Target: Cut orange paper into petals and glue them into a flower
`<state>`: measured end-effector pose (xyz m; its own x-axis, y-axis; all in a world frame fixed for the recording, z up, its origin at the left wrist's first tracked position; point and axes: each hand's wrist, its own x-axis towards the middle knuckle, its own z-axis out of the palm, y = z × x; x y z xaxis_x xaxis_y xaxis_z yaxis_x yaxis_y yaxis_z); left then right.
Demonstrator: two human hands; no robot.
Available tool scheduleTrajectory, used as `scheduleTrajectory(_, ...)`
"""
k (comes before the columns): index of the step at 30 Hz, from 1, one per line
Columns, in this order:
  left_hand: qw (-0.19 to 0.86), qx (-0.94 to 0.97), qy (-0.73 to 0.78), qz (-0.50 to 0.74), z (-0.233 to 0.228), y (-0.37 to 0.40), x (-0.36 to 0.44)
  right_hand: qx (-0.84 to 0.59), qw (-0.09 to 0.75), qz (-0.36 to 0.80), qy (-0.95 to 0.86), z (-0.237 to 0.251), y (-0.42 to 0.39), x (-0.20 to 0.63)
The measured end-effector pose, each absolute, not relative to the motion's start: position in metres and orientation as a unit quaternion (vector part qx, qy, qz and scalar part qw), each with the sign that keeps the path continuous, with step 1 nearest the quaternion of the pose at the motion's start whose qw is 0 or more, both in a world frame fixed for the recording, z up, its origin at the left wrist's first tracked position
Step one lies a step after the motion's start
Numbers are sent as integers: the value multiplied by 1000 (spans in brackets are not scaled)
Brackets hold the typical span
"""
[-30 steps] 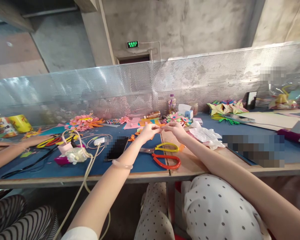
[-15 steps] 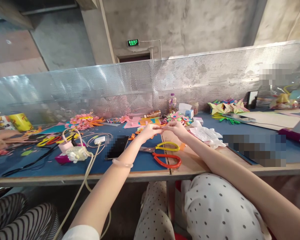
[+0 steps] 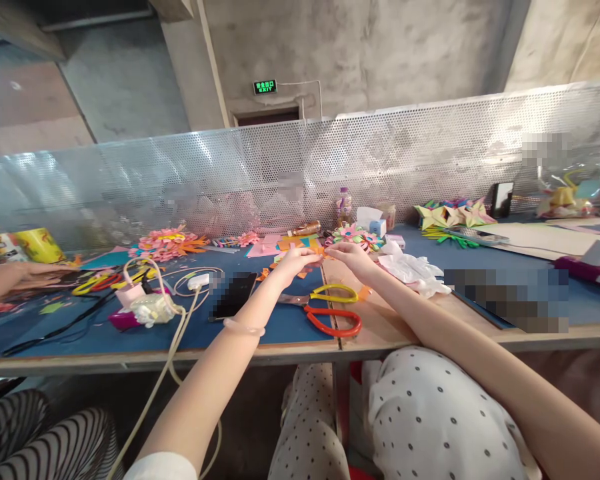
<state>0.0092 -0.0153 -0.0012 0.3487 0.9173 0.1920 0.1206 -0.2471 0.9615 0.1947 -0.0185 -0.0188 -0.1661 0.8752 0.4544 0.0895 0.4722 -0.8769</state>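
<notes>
My left hand [image 3: 300, 259] and my right hand [image 3: 354, 257] meet above the table with fingertips nearly touching. Between them shows a small bit of orange paper [image 3: 323, 252], pinched by the fingers and mostly hidden. Just below my hands lie scissors [image 3: 333, 327] with one yellow and one red handle, blades pointing left. Orange paper scraps [image 3: 264, 274] lie around my left wrist. Behind my hands are pink and orange paper sheets [image 3: 263, 245] and a cluster of paper flowers [image 3: 351, 233].
A phone [image 3: 234, 295] and a power strip with cables [image 3: 153, 307] lie to the left. Crumpled white tissue [image 3: 413, 270] sits right of my hands. A purple-capped bottle [image 3: 344, 207] stands by the perforated metal screen [image 3: 230, 173]. Another person's hand [image 3: 25, 277] works at far left.
My fingers have shifted slightly, the right-hand fingers a little more stretched. At far left, the other person's hand has moved further in over the table.
</notes>
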Motion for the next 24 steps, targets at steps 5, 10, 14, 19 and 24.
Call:
scheduleTrajectory(5, 458, 679, 424, 387, 0, -19, 11, -358, 520, 323, -705, -17, -20, 193)
scheduleTrajectory(10, 443, 685, 431, 385, 0, -20, 11, -385, 533, 277, -701, -14, -22, 193)
scheduleTrajectory(14, 445, 684, 428, 389, 0, -20, 11, -378, 523, 245, -723, -13, -23, 193)
scheduleTrajectory(19, 461, 683, 409, 391, 0, -19, 11, -360, 510, 178, -761, -14, -19, 193)
scheduleTrajectory(24, 484, 659, 412, 403, 1, -21, 13, -348, 520, 101, -773, -20, -14, 192)
